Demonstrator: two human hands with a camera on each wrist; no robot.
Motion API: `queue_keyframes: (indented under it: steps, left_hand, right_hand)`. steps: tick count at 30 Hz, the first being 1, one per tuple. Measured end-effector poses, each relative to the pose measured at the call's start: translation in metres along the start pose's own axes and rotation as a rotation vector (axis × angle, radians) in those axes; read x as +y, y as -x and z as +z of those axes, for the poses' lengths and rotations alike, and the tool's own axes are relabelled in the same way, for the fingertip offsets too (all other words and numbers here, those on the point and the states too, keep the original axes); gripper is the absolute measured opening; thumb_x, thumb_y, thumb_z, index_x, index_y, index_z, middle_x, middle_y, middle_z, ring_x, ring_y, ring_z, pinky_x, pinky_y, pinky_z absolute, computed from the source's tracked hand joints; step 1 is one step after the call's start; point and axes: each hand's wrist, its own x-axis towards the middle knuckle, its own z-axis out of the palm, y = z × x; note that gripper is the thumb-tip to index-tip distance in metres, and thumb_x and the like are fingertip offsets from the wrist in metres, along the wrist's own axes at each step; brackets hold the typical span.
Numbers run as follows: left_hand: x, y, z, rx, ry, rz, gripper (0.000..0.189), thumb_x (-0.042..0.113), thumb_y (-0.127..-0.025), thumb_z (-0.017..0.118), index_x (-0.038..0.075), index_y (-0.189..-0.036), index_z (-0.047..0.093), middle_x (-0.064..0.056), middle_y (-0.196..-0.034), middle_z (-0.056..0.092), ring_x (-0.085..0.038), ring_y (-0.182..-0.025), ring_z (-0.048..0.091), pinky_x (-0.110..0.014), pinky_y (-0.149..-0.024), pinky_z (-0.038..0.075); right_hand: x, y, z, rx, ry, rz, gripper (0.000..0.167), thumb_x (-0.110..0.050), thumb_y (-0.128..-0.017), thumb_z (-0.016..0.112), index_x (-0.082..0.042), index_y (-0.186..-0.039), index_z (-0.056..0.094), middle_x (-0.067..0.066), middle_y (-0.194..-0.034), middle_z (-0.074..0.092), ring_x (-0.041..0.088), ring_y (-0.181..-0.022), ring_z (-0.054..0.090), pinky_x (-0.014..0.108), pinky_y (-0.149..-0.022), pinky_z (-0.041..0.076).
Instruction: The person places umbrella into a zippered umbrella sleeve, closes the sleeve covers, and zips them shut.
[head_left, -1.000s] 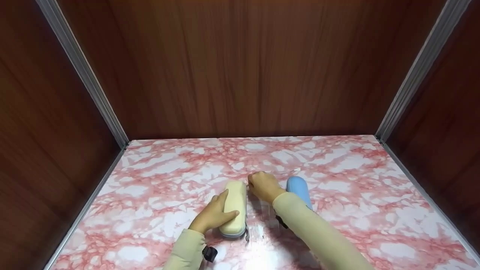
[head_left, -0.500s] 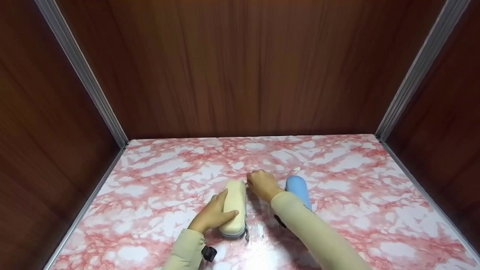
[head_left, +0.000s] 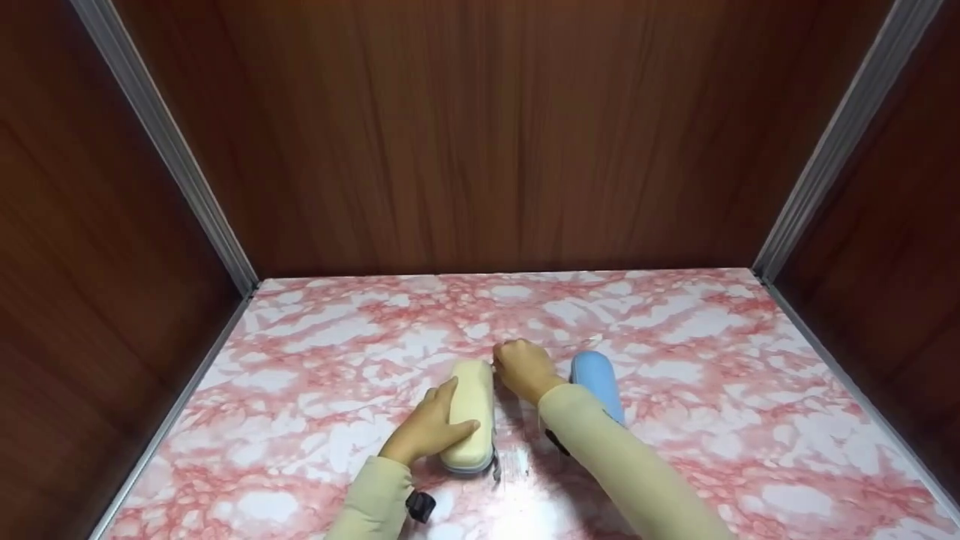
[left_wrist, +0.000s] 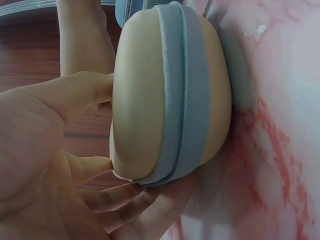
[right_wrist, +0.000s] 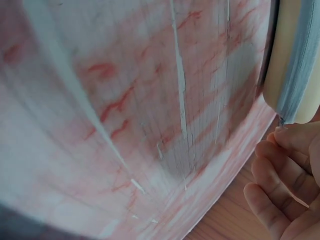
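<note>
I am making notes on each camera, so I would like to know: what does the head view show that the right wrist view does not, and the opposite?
Only the head view: the left hand holding the cream case, and the blue case, partly covered by the right sleeve.

Only the right wrist view: the right hand close up, thumb and fingertip pinching at the end of the grey zip band, apparently on a small pull.

Both: the cream case, the right hand and the marbled tabletop.

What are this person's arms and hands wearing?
The left hand and right hand are ungloved. The left sleeve and right sleeve are long and pale cream. A black block juts from the left one; a dark piece shows beneath the right.
</note>
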Motion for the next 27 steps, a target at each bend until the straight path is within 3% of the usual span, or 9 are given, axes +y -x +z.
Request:
queue_keyframes:
  steps: [27]
  left_hand:
    - [-0.004,-0.001,0.001,-0.004,0.026,0.014,0.089,0.033,-0.089,0.072,-0.009,-0.153,0.026,-0.035,-0.144,0.037,-0.046,-0.13,0.043,-0.058,-0.109,0.034]
  right_hand:
    - [-0.004,-0.012,0.012,0.029,-0.054,0.061,0.007,-0.009,-0.093,0.071,-0.007,-0.086,0.071,0.008,-0.083,0.071,0.028,-0.078,0.07,0.04,-0.068,0.058]
